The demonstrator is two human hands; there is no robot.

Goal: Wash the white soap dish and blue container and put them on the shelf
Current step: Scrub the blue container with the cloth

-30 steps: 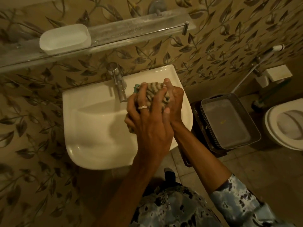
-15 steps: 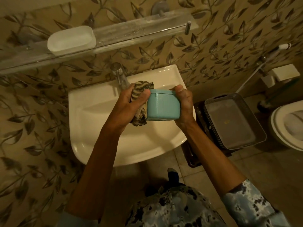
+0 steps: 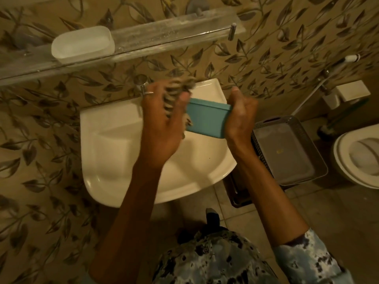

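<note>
Patterned sleeves are seen at the bottom edge, with both forearms reaching up over the sink. The blue container is held above the basin, between the two hands. It is clamped at its right end by the right hand, fingers wrapped around the end. A striped cloth, blurred, is bunched in the left hand and pressed against the container's left end; that hand is closed on the cloth.

The container is judged to be light, rigid plastic with smooth walls, likely slippery if wet, so a firm wrap across the short end or the rim is advised rather than a fingertip pinch. Whether it is wet cannot be told. The cloth is soft and limp.

A tap is partly hidden behind the left hand. A grey basket sits on the floor just right of the sink, with a toilet further right. Farthest, the white soap dish rests on the glass shelf, left part, apparently already placed.
</note>
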